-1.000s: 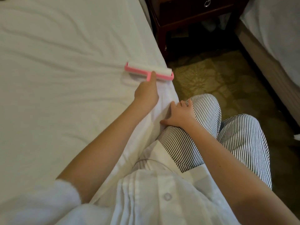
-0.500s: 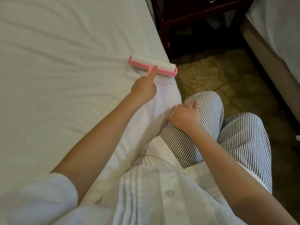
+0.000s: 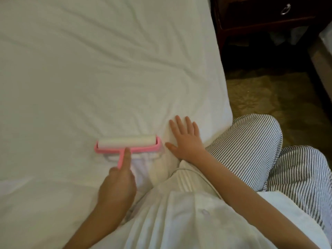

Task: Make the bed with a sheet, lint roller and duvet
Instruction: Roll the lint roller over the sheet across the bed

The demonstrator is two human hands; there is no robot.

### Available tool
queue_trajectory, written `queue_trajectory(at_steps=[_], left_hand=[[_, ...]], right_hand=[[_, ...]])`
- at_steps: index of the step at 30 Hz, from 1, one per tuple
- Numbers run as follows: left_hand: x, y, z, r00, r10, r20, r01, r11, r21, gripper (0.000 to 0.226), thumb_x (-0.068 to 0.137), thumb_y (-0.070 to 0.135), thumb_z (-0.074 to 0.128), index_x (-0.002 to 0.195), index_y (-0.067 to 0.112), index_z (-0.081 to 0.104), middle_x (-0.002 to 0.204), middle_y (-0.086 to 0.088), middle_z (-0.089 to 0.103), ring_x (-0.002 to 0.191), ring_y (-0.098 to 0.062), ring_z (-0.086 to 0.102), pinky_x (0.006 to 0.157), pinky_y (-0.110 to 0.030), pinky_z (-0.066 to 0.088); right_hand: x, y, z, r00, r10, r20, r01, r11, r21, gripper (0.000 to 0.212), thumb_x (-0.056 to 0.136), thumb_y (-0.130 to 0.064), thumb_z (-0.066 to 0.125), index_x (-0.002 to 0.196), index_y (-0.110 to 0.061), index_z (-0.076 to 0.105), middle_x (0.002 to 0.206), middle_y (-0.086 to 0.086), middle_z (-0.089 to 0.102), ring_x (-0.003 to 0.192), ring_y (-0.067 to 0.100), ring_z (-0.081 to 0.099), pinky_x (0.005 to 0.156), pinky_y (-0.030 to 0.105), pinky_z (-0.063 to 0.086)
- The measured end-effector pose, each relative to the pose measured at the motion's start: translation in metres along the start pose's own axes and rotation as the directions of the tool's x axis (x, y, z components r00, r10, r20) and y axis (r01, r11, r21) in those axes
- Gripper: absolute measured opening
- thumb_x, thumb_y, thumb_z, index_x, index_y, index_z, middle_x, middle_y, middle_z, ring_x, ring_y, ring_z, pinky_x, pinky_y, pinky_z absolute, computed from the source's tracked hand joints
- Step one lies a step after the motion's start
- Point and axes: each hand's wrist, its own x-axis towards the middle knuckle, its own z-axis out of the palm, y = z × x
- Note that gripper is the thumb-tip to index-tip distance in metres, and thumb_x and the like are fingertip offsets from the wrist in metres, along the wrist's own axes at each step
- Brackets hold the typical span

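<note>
Right hand [image 3: 186, 142] moved onto creased white sheet [image 3: 89, 69], fingers spread flat, left hand [image 3: 116, 186] gripping pink cylindrical lint roller [image 3: 127, 141]

the lint roller [image 3: 127, 143] has a pink plastic frame and thin pink handle with a white roll of sticky paper. it rests roll-down on the sheet [image 3: 89, 65], near the bed's near edge, the roll lying crosswise and the handle pointing back toward the person. the left hand [image 3: 116, 186] grips the handle, index finger stretched along it. the sheet is white and spread over the mattress, creased with long shallow folds. the right hand [image 3: 185, 141] presses flat on it just beside the roller's right end.
</note>
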Motion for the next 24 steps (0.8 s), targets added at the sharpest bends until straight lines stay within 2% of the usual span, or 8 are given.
queue_trajectory(at_steps=[5,9,11,14,17,19,21,24], left_hand=[[0.101,0.037,-0.031,0.977,0.056,-0.204,-0.072,0.995,-0.07,0.069,0.095,0.009,0.037,0.151,0.025,-0.001,0.113,-0.028,0.051,0.101,-0.04,0.056,0.073,-0.036,0.039],[0.166,0.065,-0.078,0.973,0.074,-0.22,-0.113,0.979,-0.171,0.066,0.095,0.008,0.036,0.151,0.022,0.004,0.122,-0.026,0.052,0.11,-0.039,0.053,0.077,-0.035,0.039],[0.159,0.064,-0.077,0.974,0.092,-0.205,-0.133,0.971,-0.197,0.066,0.095,0.007,0.037,0.151,0.022,0.005,0.122,-0.025,0.053,0.11,-0.038,0.054,0.076,-0.034,0.039],[0.098,0.033,-0.041,0.975,0.145,-0.17,-0.176,0.967,-0.185,0.07,0.093,0.009,0.042,0.151,0.02,0.004,0.104,-0.029,0.06,0.094,-0.038,0.059,0.069,-0.032,0.038],[0.019,-0.002,-0.006,0.989,0.143,-0.03,-0.146,0.979,-0.141,0.071,0.094,0.015,0.04,0.15,0.028,-0.003,0.089,-0.014,0.058,0.082,-0.029,0.057,0.065,-0.027,0.034],[-0.008,-0.013,0.004,0.991,0.128,0.047,-0.123,0.987,-0.106,0.071,0.096,0.018,0.037,0.148,0.033,-0.009,0.077,-0.002,0.047,0.075,-0.021,0.05,0.066,-0.027,0.033],[-0.002,-0.008,0.0,0.991,0.127,0.049,-0.122,0.988,-0.096,0.07,0.096,0.017,0.037,0.148,0.032,-0.008,0.08,-0.004,0.048,0.082,-0.026,0.055,0.066,-0.027,0.033],[0.049,0.014,-0.019,0.981,0.167,-0.097,-0.175,0.981,-0.08,0.069,0.094,0.013,0.041,0.15,0.024,0.002,0.101,-0.023,0.059,0.094,-0.036,0.058,0.068,-0.03,0.036]], right_hand=[[-0.001,0.012,0.001,1.0,-0.015,0.02,0.016,1.0,-0.014,0.074,0.094,-0.057,0.033,0.149,-0.032,-0.009,0.157,-0.002,-0.02,0.143,0.025,-0.02,0.113,0.045,-0.013],[-0.004,0.01,0.001,1.0,0.005,0.028,-0.005,1.0,0.006,0.073,0.094,-0.057,0.033,0.149,-0.034,-0.009,0.156,-0.002,-0.021,0.143,0.025,-0.021,0.113,0.045,-0.014],[-0.004,0.011,0.001,0.999,0.012,0.031,-0.012,1.0,0.012,0.073,0.094,-0.058,0.033,0.149,-0.035,-0.01,0.156,-0.003,-0.021,0.143,0.025,-0.022,0.113,0.045,-0.014],[-0.003,0.013,0.001,0.999,0.018,0.036,-0.019,1.0,0.024,0.074,0.094,-0.058,0.034,0.149,-0.034,-0.01,0.156,-0.003,-0.021,0.143,0.024,-0.022,0.114,0.044,-0.014],[-0.002,0.013,0.001,1.0,0.015,0.024,-0.016,0.999,0.029,0.076,0.093,-0.058,0.036,0.149,-0.034,-0.009,0.156,-0.004,-0.021,0.143,0.024,-0.021,0.114,0.043,-0.013],[-0.001,0.012,0.001,1.0,0.013,0.018,-0.014,0.999,0.039,0.076,0.093,-0.057,0.037,0.149,-0.034,-0.008,0.157,-0.004,-0.02,0.143,0.024,-0.02,0.114,0.044,-0.013],[-0.001,0.012,0.001,1.0,0.014,0.016,-0.015,0.999,0.045,0.076,0.093,-0.055,0.039,0.149,-0.033,-0.007,0.157,-0.004,-0.02,0.143,0.024,-0.02,0.114,0.043,-0.012],[-0.002,0.014,0.002,1.0,0.01,0.014,-0.011,0.999,0.048,0.074,0.094,-0.054,0.039,0.15,-0.033,-0.005,0.157,-0.004,-0.018,0.144,0.023,-0.018,0.114,0.043,-0.011]])
